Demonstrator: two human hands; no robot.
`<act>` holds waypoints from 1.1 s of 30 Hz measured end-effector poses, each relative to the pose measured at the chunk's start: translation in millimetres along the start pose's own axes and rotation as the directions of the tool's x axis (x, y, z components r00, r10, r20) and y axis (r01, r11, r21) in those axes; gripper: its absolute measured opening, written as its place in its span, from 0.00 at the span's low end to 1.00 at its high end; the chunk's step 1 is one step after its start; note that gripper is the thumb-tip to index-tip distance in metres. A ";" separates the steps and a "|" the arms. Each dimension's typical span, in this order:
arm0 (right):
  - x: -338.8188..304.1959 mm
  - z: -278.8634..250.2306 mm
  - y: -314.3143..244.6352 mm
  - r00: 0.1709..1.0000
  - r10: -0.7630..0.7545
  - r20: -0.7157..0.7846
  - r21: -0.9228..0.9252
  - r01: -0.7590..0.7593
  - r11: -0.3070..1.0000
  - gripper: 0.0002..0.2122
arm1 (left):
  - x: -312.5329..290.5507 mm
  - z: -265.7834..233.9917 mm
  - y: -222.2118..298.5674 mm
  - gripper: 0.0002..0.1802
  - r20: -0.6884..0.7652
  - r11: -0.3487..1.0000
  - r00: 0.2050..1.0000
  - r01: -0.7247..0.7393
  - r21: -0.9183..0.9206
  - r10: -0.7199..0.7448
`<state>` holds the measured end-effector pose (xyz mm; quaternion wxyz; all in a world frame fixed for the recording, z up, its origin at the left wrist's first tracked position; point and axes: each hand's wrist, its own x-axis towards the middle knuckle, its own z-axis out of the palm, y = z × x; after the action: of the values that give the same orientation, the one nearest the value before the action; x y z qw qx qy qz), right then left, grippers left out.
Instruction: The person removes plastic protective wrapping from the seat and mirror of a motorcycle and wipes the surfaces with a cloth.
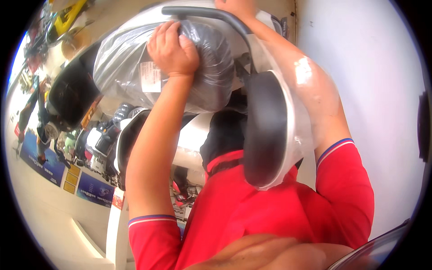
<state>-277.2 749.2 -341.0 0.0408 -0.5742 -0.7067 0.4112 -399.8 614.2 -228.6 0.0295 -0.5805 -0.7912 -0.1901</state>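
A dark seat (209, 67) wrapped in clear plastic lies ahead of me, with a white label (150, 76) on its side. My left hand (173, 50) rests on this wrapped seat, its fingers together and curled over the far part, just under a black curved rail (202, 12). That rail bends down toward a black padded backrest (266, 128) with a white rim, close to my chest. Loose clear film beside the backrest covers part of my right forearm. At the top edge, my right hand (237, 6) is cut off beyond the rail, with its fingers mostly hidden.
A pale wall (360, 90) rises close on the right. To the left are a black open shell-like part (74, 85), several parked scooters (101, 139) and blue posters (95, 188). Something yellow (67, 18) stands at the far left.
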 end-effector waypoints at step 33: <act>13.5 -2.6 -3.7 0.359 -0.928 0.102 0.331 0.867 0.372 0.21 | -2.0 -0.7 7.4 0.17 -0.045 1.000 0.999 0.007 -0.003 -0.007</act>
<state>-283.2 762.1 -342.6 0.2261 -0.0199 -0.8529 0.4702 -392.4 614.1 -226.5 0.0455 -0.5733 -0.7921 -0.2044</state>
